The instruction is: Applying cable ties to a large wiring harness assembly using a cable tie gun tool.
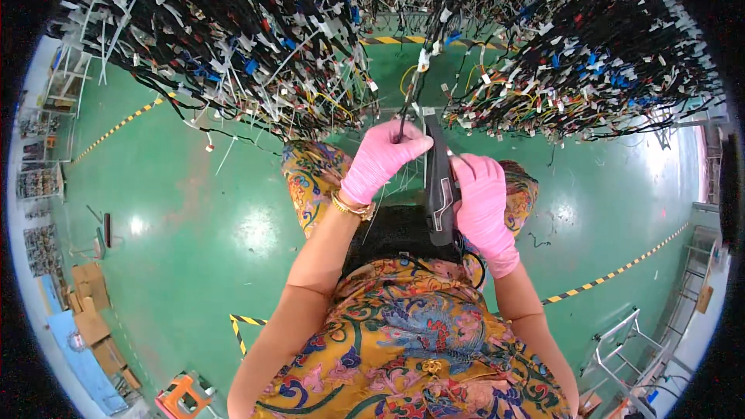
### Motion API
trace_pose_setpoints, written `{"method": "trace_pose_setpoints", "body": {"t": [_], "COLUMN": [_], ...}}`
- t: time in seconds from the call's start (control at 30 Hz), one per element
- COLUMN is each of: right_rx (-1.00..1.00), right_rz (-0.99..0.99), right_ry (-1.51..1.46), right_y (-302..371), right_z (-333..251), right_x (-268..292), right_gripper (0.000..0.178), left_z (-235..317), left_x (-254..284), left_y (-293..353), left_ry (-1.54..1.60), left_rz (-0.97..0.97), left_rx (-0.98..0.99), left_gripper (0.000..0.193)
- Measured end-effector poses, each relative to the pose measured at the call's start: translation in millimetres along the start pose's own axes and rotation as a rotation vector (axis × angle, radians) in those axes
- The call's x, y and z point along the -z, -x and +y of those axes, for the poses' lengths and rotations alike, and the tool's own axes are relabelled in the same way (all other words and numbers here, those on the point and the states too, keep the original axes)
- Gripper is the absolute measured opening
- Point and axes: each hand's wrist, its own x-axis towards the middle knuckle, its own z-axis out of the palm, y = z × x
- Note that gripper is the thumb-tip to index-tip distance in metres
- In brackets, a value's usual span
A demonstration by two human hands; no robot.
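My left hand (388, 157), in a pink glove, pinches a black wire bundle (415, 91) that hangs down from the mass of wiring ahead. My right hand (483, 202), also gloved in pink, is wrapped round the handle side of a long black cable tie gun (439, 186). The gun's narrow nose points away from me and lies just right of my left fingertips. Whether a tie sits in the nose is too small to tell. Part of the gun's grip is hidden by my right fingers. A black surface (396, 225) lies across my lap below both hands.
Dense hanging wire harnesses with white, blue and red connectors crowd the left (256, 46) and right (590, 54). Loose ends reach near my knees. An orange stool (185, 397) and cardboard boxes (91, 287) stand behind left; a metal trolley frame (621, 341) stands behind right.
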Motion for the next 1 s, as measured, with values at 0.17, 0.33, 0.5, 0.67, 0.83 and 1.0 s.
{"method": "trace_pose_setpoints", "body": {"t": [0.17,0.33,0.5,0.67,0.83,1.0], "right_rx": [-0.033,-0.095,-0.304,-0.306,-0.281,-0.225], "right_rz": [0.003,0.269,0.040,-0.239,-0.334,-0.545], "right_ry": [-0.007,-0.137,-0.718,-0.984,-1.013,-1.155], "right_y": [0.9,0.1,15.4,10.5,-16.7,-39.4], "right_z": [1.5,26.5,30.8,25.5,17.1,16.6], "right_x": [-4.0,-0.7,2.0,4.7,20.4,26.3], "right_gripper": [0.070,0.055,0.056,0.053,0.052,0.050], "left_z": [-0.5,-0.2,-7.8,-16.5,-8.4,-2.5], "left_x": [3.9,12.7,38.9,60.7,70.8,65.5], "left_y": [1.7,13.1,20.6,22.9,24.4,22.4], "left_ry": [-0.027,0.069,0.064,-0.082,-0.014,0.084], "left_rz": [-0.060,-0.087,-0.005,0.059,0.036,0.069], "left_rx": [0.070,-0.030,0.057,0.021,0.045,-0.023], "left_gripper": [0.023,0.029,0.038,0.037,0.040,0.044]}}
